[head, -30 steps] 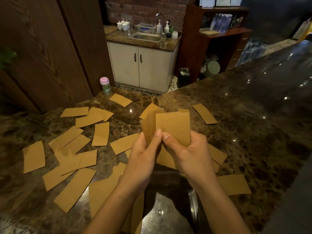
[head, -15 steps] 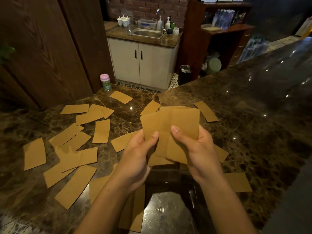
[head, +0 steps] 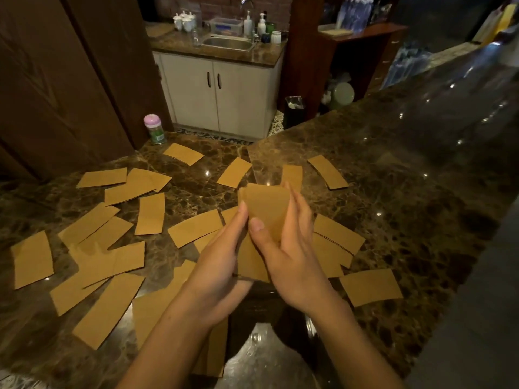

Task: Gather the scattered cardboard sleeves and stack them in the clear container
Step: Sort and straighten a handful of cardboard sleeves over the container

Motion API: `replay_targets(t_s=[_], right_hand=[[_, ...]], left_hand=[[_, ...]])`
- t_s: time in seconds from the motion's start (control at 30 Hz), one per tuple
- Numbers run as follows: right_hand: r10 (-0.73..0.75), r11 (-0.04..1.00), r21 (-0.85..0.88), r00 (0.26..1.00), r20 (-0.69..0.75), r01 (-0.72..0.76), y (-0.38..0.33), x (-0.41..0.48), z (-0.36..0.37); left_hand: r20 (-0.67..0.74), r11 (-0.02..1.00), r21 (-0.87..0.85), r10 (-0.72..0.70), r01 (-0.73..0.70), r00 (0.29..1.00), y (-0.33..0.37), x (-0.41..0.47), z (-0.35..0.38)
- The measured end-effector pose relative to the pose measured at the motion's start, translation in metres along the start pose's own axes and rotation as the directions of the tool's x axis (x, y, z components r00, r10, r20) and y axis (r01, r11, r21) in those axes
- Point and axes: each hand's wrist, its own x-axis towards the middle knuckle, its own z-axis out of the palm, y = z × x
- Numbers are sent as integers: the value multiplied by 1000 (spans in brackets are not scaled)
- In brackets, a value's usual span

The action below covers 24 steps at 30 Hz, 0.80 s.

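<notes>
A small bundle of tan cardboard sleeves (head: pixel 265 209) is upright between both hands, above the near middle of the marble counter (head: pixel 393 192). My left hand (head: pixel 222 262) grips its left edge and my right hand (head: pixel 292 248) wraps its right side, thumb across the front. Several more flat sleeves lie scattered over the counter, such as one at far left (head: pixel 32 259) and one at right (head: pixel 370 286). The clear container (head: pixel 266 346) sits just below my wrists at the near edge, mostly hidden by my forearms.
A small jar with a pink lid (head: pixel 153 128) stands at the counter's far left edge. Beyond the counter are a white cabinet with a sink (head: pixel 230 43), a dark bin (head: pixel 295 110) on the floor, and wooden shelves at right.
The held sleeves were fanned wide and have been squeezed together into a narrower bundle. Both hands have closed in around it and shifted slightly lower.
</notes>
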Motion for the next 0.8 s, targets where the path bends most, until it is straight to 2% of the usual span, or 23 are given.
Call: replay_targets(t_s=[0.13,0.27,0.37,0.47,0.53,0.63,0.7,0.8], right_hand=[[-58,998,17,998,-13,59,0,-8,-16],[-142,965,-182,956,256,192,2,-21,-44],[-179,931,-280,962,204,233,11,-27,-60],[-186,918,-319,966,179,236,22,-33,-70],[-110,930,-324,971,212,176,34,-34,-80],[61,931,-366,984,166,4,70,-29,-107],[163,868,-488,981,104,-92,100,-26,-130],[327,737,-660,932,159,-146,139,-27,-162]], left_hand=[[63,999,5,-42,42,997,-3,7,1],[100,996,-14,-89,91,991,-7,17,10],[147,983,-8,-179,182,973,-16,22,17],[121,969,101,-235,224,964,-29,29,21],[101,968,136,-224,210,969,-36,35,20],[99,975,61,-221,216,970,-42,40,13],[73,978,20,-211,210,975,-42,42,4],[55,983,-17,-183,184,982,-38,43,-6]])
